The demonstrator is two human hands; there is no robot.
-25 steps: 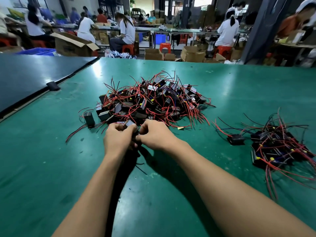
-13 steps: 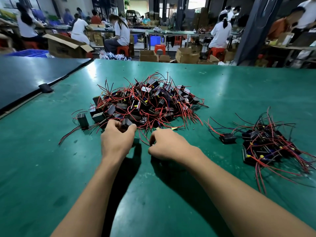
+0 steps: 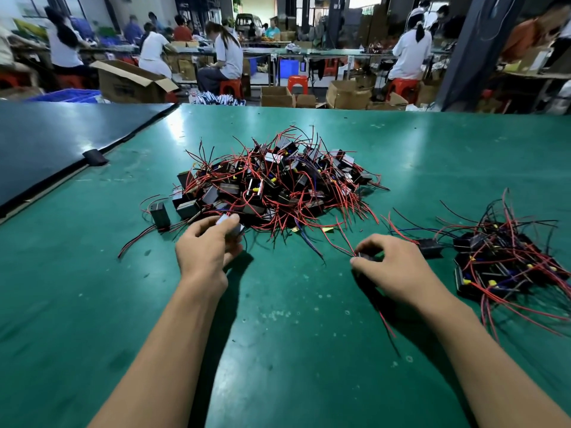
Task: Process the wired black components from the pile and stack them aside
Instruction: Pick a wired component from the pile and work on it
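A large pile of black components (image 3: 272, 186) with red and black wires lies in the middle of the green table (image 3: 293, 335). My left hand (image 3: 205, 251) grips one component (image 3: 230, 225) at the pile's near left edge. My right hand (image 3: 392, 267) is to the right of the pile, pinching a small black component (image 3: 363, 257) whose red wires trail under the wrist. A smaller stack of components (image 3: 506, 261) lies at the right, just beyond my right hand.
One loose black component (image 3: 160, 215) stands left of the pile. A dark table (image 3: 46, 143) adjoins at the left with a black clip (image 3: 95, 157) on the seam. Beyond the far edge are cardboard boxes (image 3: 129, 83) and seated workers (image 3: 228, 57).
My hands have separated: the right one moved right toward the side stack with a component, while the left one stayed at the pile's edge and took hold of another one.
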